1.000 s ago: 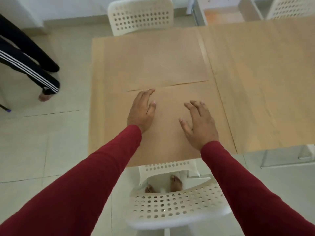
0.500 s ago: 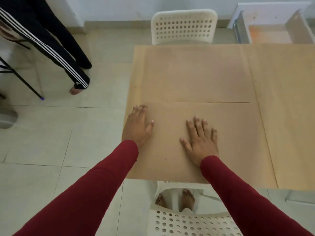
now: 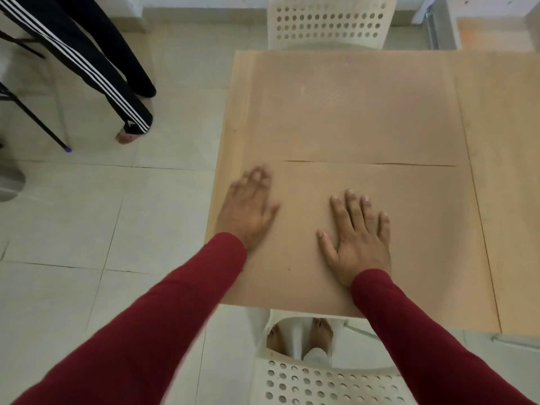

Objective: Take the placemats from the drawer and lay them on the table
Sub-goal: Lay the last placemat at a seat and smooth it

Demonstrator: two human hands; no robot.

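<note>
Two tan placemats lie flat on the light wooden table (image 3: 508,147), one behind the other. The near placemat (image 3: 415,229) reaches the table's front edge; the far placemat (image 3: 350,112) meets it along a thin dark seam. My left hand (image 3: 248,209) rests flat on the near mat's left edge, fingers straight and slightly blurred. My right hand (image 3: 356,238) presses flat on the middle of the same mat with fingers spread. Neither hand holds anything.
A white perforated chair (image 3: 327,21) stands at the table's far side and another chair (image 3: 321,381) just below the near edge, with my bare feet under it. A person's legs in black striped trousers (image 3: 96,71) stand on the tiled floor at the left.
My left hand has slid left towards the near mat's left edge, staying flat. The right hand stays flat on the mat. The camera has shifted, so the table now sits lower and further right.
</note>
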